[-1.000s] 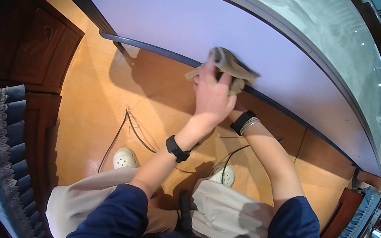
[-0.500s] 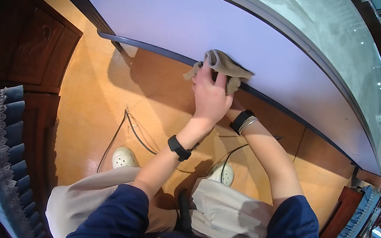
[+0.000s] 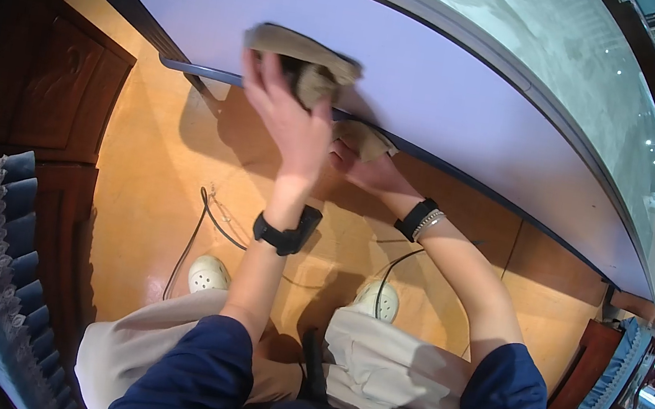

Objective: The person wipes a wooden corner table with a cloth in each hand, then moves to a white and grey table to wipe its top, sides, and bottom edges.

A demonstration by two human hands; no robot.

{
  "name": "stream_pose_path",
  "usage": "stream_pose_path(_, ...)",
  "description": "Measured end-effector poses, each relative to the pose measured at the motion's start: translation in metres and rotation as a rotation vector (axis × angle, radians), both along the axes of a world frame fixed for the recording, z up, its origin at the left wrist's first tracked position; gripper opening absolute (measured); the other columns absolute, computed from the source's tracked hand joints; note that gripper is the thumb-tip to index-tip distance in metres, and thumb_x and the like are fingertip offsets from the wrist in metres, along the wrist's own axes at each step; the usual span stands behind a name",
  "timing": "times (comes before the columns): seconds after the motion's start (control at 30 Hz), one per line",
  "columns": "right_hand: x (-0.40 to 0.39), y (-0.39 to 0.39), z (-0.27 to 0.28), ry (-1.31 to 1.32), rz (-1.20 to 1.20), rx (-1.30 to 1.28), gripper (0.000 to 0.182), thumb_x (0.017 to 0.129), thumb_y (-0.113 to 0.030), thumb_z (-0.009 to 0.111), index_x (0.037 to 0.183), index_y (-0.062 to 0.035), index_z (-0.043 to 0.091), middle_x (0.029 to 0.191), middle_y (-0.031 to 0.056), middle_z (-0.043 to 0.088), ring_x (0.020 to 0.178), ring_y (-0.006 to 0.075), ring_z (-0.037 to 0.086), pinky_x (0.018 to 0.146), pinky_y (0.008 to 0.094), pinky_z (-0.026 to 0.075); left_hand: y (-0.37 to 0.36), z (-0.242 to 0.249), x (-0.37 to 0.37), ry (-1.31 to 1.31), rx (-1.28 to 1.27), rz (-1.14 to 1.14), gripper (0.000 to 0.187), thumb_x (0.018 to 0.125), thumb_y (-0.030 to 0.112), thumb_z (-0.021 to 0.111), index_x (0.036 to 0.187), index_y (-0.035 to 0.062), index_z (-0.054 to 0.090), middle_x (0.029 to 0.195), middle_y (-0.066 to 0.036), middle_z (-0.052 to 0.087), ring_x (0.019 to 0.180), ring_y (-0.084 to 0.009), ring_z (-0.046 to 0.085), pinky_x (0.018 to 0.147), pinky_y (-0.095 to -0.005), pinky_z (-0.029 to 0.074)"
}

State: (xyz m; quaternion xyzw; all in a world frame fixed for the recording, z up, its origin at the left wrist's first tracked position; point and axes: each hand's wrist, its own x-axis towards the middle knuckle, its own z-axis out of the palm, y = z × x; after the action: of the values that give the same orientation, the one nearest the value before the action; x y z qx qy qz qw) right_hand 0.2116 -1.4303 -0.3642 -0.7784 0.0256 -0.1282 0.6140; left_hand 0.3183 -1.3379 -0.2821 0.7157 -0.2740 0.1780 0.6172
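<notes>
My left hand (image 3: pixel 285 118) grips a bunched brown cloth (image 3: pixel 308 51) against the pale lilac panel (image 3: pixel 462 98) of the table, slightly blurred by motion. Lower and to the right, my right hand (image 3: pixel 371 170) has its fingers curled at the panel's dark bottom rail (image 3: pixel 435 161). Between those fingers and the rail shows another stretch of brown cloth (image 3: pixel 364 140); whether both stretches are one cloth, I cannot tell. The left wrist wears a black watch, the right a dark band and a bracelet.
Above the panel runs the pale green tabletop (image 3: pixel 532 23). A dark wooden cabinet (image 3: pixel 54 79) and a chair with blue lace-trimmed fabric (image 3: pixel 8 241) stand at left; more blue fabric (image 3: pixel 606 382) is at right. A black cable (image 3: pixel 190 243) lies near my shoes.
My left hand has slid left and up across the panel with the cloth. My right hand, earlier mostly hidden behind it, now shows at the bottom rail, a little further left.
</notes>
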Motion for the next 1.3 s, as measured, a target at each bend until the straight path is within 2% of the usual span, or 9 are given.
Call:
stream_pose_path(0.07, -0.001, -0.004, 0.020, -0.271, -0.052, -1.343, 0.015, 0.068, -0.012, 0.061, 0.082, -0.0089, 0.063, 0.092, 0.0015, 0.056, 0.095, 0.0185, 0.053, 0.079, 0.0322, 0.048, 0.007, 0.015, 0.016, 0.014, 0.016, 0.056, 0.074, 0.071, -0.003, 0.061, 0.136, -0.0052, 0.027, 0.143, -0.026, 0.018, 0.132, -0.0416, 0.023, 0.109, -0.0471, 0.024)
stream_pose_path(0.1, 0.001, -0.007, 0.032, -0.389, -0.142, -1.359, 0.008, 0.060, -0.013, 0.060, 0.068, -0.0106, 0.060, 0.082, 0.0013, 0.055, 0.087, 0.0198, 0.052, 0.073, 0.0348, 0.046, 0.011, 0.019, 0.024, 0.028, 0.033, 0.114, 0.071, 0.072, -0.005, 0.058, 0.136, -0.0083, 0.026, 0.145, -0.025, 0.015, 0.134, -0.0404, 0.021, 0.110, -0.0473, 0.020)
stream_pose_path(0.23, -0.005, -0.006, 0.103, -0.465, -0.418, -1.377, 0.012, 0.060, -0.013, 0.064, 0.072, -0.0158, 0.066, 0.081, -0.0039, 0.057, 0.080, 0.0172, 0.050, 0.073, 0.0329, 0.036, 0.020, 0.022, 0.059, 0.071, -0.026, 0.240, 0.063, 0.077, -0.002, 0.054, 0.134, -0.0079, 0.028, 0.138, -0.023, 0.027, 0.129, -0.0371, 0.029, 0.108, -0.0438, 0.023)
stream_pose_path(0.43, 0.005, -0.005, 0.176, -0.664, -0.761, -1.348, 0.015, 0.067, -0.014, 0.063, 0.081, -0.0151, 0.067, 0.085, -0.0020, 0.058, 0.081, 0.0187, 0.051, 0.072, 0.0310, 0.037, 0.021, -0.023, 0.059, 0.173, -0.070, 0.200, 0.058, 0.084, 0.010, 0.052, 0.134, -0.0082, 0.030, 0.133, -0.024, 0.032, 0.123, -0.0378, 0.035, 0.105, -0.0420, 0.028)
stream_pose_path(0.6, 0.025, -0.011, 0.117, -0.587, -0.546, -1.517, 0.016, 0.071, -0.012, 0.060, 0.086, -0.0118, 0.066, 0.095, 0.0021, 0.060, 0.089, 0.0201, 0.054, 0.077, 0.0313, 0.042, 0.017, -0.062, 0.034, 0.332, 0.045, 0.153, 0.063, 0.082, 0.015, 0.058, 0.132, -0.0109, 0.030, 0.130, -0.028, 0.035, 0.120, -0.0417, 0.037, 0.103, -0.0437, 0.029)
stream_pose_path(0.77, 0.012, -0.016, 0.064, -0.266, -0.056, -1.583, 0.017, 0.074, -0.013, 0.058, 0.089, -0.0085, 0.065, 0.103, 0.0043, 0.062, 0.096, 0.0198, 0.057, 0.086, 0.0371, 0.046, 0.020, -0.068, 0.025, 0.249, 0.068, 0.111, 0.063, 0.080, 0.012, 0.059, 0.131, -0.0108, 0.031, 0.129, -0.030, 0.034, 0.119, -0.0428, 0.037, 0.102, -0.0439, 0.030)
stream_pose_path(1.13, 0.007, -0.012, 0.046, -0.298, -0.097, -1.512, 0.019, 0.073, -0.014, 0.058, 0.090, -0.0084, 0.065, 0.109, 0.0054, 0.060, 0.105, 0.0204, 0.055, 0.090, 0.0388, 0.045, 0.017, -0.060, 0.023, 0.291, 0.046, 0.081, 0.066, 0.076, 0.003, 0.058, 0.133, -0.0104, 0.027, 0.126, -0.030, 0.033, 0.117, -0.0445, 0.036, 0.102, -0.0463, 0.028)
stream_pose_path(1.23, 0.005, -0.007, 0.040, -0.231, -0.109, -1.447, 0.021, 0.074, -0.014, 0.058, 0.093, -0.0072, 0.065, 0.109, 0.0066, 0.059, 0.104, 0.0226, 0.054, 0.092, 0.0404, 0.043, 0.005, -0.047, 0.007, 0.428, -0.020, 0.033, 0.052, 0.076, 0.003, 0.055, 0.120, -0.0120, 0.032, 0.125, -0.032, 0.031, 0.110, -0.0436, 0.038, 0.100, -0.0439, 0.029)
stream_pose_path(1.3, 0.005, -0.002, 0.034, -0.216, -0.299, -1.152, 0.022, 0.076, -0.016, 0.059, 0.095, -0.0064, 0.064, 0.107, 0.0084, 0.057, 0.103, 0.0259, 0.053, 0.092, 0.0425, 0.041, 0.002, -0.039, -0.008, 0.516, -0.045, -0.028, 0.059, 0.077, 0.005, 0.055, 0.127, -0.0122, 0.029, 0.129, -0.032, 0.028, 0.116, -0.0428, 0.036, 0.103, -0.0427, 0.027)
